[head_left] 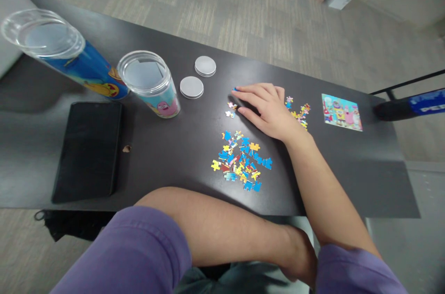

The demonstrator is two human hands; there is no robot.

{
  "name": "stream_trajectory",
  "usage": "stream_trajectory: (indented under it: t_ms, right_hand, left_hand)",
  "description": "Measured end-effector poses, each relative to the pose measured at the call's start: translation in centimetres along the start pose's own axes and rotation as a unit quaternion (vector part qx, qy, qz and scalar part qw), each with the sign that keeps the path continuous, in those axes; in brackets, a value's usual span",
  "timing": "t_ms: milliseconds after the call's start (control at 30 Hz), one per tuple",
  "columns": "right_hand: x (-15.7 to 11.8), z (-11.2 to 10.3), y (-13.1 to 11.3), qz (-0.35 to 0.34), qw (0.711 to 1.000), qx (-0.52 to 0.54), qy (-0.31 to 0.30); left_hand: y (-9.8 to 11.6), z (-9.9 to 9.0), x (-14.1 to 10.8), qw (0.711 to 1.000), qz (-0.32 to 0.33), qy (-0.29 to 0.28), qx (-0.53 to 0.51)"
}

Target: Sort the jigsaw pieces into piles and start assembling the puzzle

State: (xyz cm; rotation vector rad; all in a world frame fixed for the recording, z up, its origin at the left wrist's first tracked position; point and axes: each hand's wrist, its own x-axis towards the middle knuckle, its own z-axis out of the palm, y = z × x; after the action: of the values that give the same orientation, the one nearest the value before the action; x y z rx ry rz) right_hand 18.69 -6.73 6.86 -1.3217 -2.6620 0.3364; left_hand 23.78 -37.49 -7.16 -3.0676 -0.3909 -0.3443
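Observation:
My right hand (pixel 266 106) reaches over the dark table with thumb and fingers apart. Its index and middle fingertips are at a small blue bit of a puzzle piece, and the thumb tip touches a little group of puzzle pieces (pixel 230 113). Nearer to me lies a loose pile of puzzle pieces (pixel 239 164), blue, yellow and red. Beyond the right wrist, joined-looking pieces (pixel 301 115) show partly behind the hand. My left hand (pixel 299 257) rests low by my lap below the table edge, under the right forearm; its fingers are hidden.
A cartoon picture card (pixel 342 112) lies at right. To the left stand a tall clear-topped blue canister (pixel 100 73) and a shorter one (pixel 163 99), with two round silver lids (pixel 192 87) nearby. A black tablet (pixel 88 150) lies at the left on the table (pixel 156 159).

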Motion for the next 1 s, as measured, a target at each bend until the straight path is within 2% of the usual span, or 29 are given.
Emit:
stream_trajectory:
  t_ms: [67,100,133,200,300,433,533,667,733,833,900,933,1000]
  right_hand:
    - [-0.2,-0.3,-0.2,-0.017,1.0,0.011,-0.011]
    - [-0.3,-0.5,-0.3,-0.028,0.999,0.016,-0.019]
    - [-0.4,-0.7,-0.5,-0.037,0.999,0.02,-0.029]
    - [-0.7,-1.1,-0.8,-0.048,0.997,0.024,-0.048]
    - [-1.8,-1.4,-1.2,-0.05,0.996,0.02,-0.073]
    - [-4.2,-1.1,-1.8,-0.059,0.993,0.037,-0.092]
    - [-6.1,-0.9,-2.7,-0.063,0.991,0.053,-0.104]
    - [-8.9,-0.9,-3.5,-0.037,0.994,0.028,-0.098]
    - [-10.7,-1.0,-2.9,0.016,0.998,-0.001,-0.063]
    - [-13.2,-1.1,-0.5,0.116,0.993,-0.035,-0.004]
    - [-14.1,-0.9,1.3,0.156,0.987,-0.041,-0.001]
    - [-14.1,-0.6,2.1,0.164,0.985,-0.042,0.001]
    - [-13.4,0.1,3.3,0.182,0.982,-0.04,0.002]
  left_hand:
    - [0.3,0.7,-0.3,0.984,0.161,0.029,-0.072]
    - [0.4,0.9,-0.4,0.971,0.218,0.031,-0.098]
    - [0.5,1.1,-0.5,0.958,0.258,0.026,-0.118]
    - [0.6,1.3,-0.4,0.943,0.299,0.009,-0.143]
    - [0.6,0.7,-0.1,0.934,0.318,-0.027,-0.16]
    - [-0.1,-1.0,0.3,0.919,0.339,-0.104,-0.172]
    - [-1.3,-2.4,-0.2,0.906,0.348,-0.155,-0.185]
    - [-3.1,-3.6,-1.3,0.895,0.347,-0.186,-0.21]
    - [-3.7,-3.8,-1.8,0.892,0.345,-0.193,-0.218]
    - [-3.9,-3.7,-2.2,0.896,0.335,-0.189,-0.22]
    - [-3.6,-3.4,-2.4,0.903,0.327,-0.177,-0.214]
    - [-3.3,-3.1,-2.4,0.91,0.317,-0.167,-0.207]
    - [-2.9,-2.7,-2.5,0.941,0.259,-0.133,-0.174]
